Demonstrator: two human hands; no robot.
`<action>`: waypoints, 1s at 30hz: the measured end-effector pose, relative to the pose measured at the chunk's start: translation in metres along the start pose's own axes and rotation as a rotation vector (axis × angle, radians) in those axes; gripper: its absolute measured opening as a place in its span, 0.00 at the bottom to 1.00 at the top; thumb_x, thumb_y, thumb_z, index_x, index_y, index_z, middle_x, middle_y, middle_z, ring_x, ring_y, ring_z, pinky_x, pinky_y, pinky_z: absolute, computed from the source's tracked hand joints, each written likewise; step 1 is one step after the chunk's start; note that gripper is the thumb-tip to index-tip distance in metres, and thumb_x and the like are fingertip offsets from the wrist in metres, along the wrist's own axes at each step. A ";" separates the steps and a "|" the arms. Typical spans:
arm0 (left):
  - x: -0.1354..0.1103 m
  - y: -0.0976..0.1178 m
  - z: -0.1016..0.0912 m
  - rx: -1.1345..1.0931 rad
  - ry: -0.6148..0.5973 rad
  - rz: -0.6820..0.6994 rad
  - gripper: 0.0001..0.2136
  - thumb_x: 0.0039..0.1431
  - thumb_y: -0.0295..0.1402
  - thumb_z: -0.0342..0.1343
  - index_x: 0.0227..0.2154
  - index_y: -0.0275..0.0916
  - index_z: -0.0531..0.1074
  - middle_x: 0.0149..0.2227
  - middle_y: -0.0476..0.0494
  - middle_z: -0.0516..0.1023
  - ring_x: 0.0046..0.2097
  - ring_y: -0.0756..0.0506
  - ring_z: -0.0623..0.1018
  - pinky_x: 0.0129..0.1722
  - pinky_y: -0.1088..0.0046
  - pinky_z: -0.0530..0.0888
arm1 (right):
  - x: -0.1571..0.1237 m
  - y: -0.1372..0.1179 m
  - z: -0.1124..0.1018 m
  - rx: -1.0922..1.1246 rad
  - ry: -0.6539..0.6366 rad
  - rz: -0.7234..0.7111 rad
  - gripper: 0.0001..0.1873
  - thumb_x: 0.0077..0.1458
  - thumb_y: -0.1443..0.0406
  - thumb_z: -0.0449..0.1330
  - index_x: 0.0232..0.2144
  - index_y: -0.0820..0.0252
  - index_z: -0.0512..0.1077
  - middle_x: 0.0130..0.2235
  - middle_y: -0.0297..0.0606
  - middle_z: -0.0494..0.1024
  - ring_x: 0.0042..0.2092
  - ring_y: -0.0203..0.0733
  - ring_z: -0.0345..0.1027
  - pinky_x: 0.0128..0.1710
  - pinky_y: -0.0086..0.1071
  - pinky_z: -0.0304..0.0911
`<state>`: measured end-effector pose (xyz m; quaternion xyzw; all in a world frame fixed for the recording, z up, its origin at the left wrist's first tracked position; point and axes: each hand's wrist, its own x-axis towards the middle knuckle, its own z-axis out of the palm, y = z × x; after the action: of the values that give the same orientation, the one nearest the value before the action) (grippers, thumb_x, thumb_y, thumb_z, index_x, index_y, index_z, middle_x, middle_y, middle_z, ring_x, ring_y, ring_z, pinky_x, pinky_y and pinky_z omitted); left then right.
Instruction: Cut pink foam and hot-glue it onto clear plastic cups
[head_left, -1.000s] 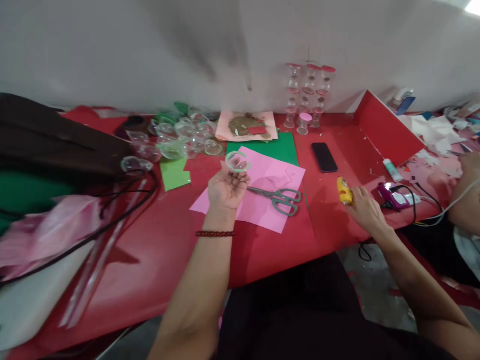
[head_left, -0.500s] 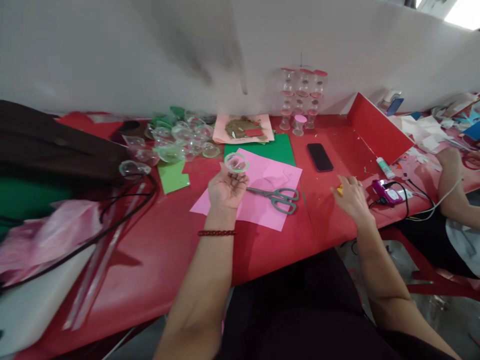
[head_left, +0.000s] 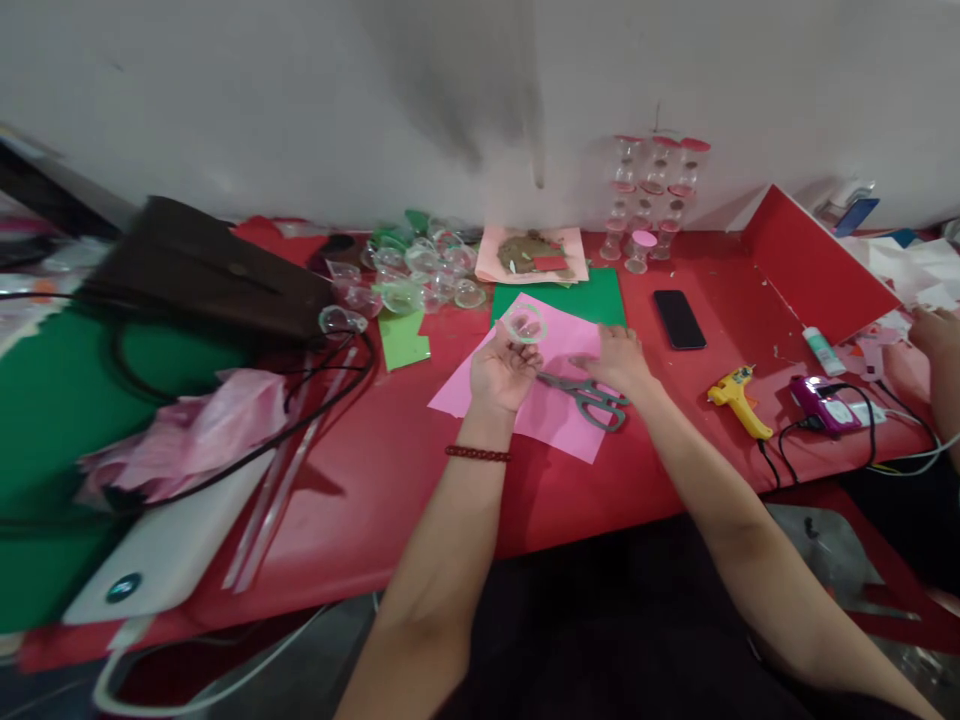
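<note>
My left hand (head_left: 501, 376) is raised palm-up over the pink paper sheet (head_left: 556, 420), fingers closed on a small clear plastic cup with a green rim (head_left: 523, 325). My right hand (head_left: 619, 362) lies on the pink sheet with fingers stretched out to the left, holding nothing. It rests just above the grey-green scissors (head_left: 589, 397). A yellow glue gun (head_left: 739, 396) lies on the red table (head_left: 390, 500) to the right of that hand, free of it.
Behind the pink sheet lie a green sheet (head_left: 562, 296), a black phone (head_left: 679, 319), several loose clear cups (head_left: 420, 272) and stacked cups (head_left: 652, 190) at the wall. A black bag (head_left: 210, 278) and cables sit left. A purple device (head_left: 822, 405), glue bottle (head_left: 821, 350) and another person's hand (head_left: 936, 335) are right.
My right hand let go of the yellow glue gun and moved left onto the pink sheet by the scissors. The left hand kept the cup. The view swung left.
</note>
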<state>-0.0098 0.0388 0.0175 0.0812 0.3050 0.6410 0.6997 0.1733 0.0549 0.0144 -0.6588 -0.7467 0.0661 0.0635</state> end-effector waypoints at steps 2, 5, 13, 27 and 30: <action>-0.001 -0.002 0.000 0.006 -0.017 -0.010 0.09 0.65 0.36 0.56 0.33 0.37 0.74 0.24 0.48 0.73 0.23 0.52 0.69 0.24 0.76 0.66 | 0.000 -0.007 0.005 -0.020 0.018 -0.018 0.39 0.60 0.46 0.59 0.62 0.70 0.64 0.58 0.60 0.73 0.59 0.60 0.65 0.55 0.46 0.60; -0.002 -0.004 0.000 0.006 -0.039 -0.014 0.06 0.63 0.35 0.59 0.34 0.37 0.75 0.25 0.49 0.74 0.23 0.53 0.69 0.25 0.77 0.67 | 0.000 -0.009 0.007 -0.080 0.002 -0.039 0.26 0.65 0.53 0.55 0.55 0.67 0.71 0.51 0.56 0.79 0.55 0.56 0.71 0.54 0.44 0.60; 0.000 -0.008 -0.001 0.036 -0.018 -0.004 0.07 0.62 0.35 0.60 0.33 0.35 0.74 0.31 0.44 0.79 0.25 0.53 0.72 0.26 0.77 0.70 | -0.004 -0.010 0.007 -0.228 0.061 -0.118 0.27 0.64 0.49 0.54 0.50 0.68 0.73 0.43 0.57 0.82 0.51 0.58 0.74 0.58 0.48 0.56; 0.004 -0.017 -0.001 0.065 0.051 -0.044 0.08 0.60 0.35 0.63 0.31 0.37 0.73 0.26 0.48 0.76 0.25 0.51 0.74 0.29 0.75 0.76 | 0.001 -0.002 0.009 -0.087 0.157 -0.024 0.23 0.70 0.57 0.44 0.55 0.66 0.69 0.36 0.54 0.82 0.41 0.53 0.78 0.43 0.38 0.64; 0.004 -0.017 -0.002 0.061 0.039 -0.031 0.07 0.59 0.33 0.64 0.31 0.37 0.73 0.27 0.48 0.76 0.26 0.52 0.74 0.30 0.75 0.76 | 0.006 0.004 0.010 -0.059 0.148 0.013 0.21 0.70 0.63 0.41 0.48 0.67 0.72 0.35 0.55 0.81 0.39 0.52 0.78 0.39 0.37 0.64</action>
<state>0.0042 0.0391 0.0061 0.0850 0.3392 0.6220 0.7006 0.1742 0.0616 0.0042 -0.6684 -0.7372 -0.0042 0.0986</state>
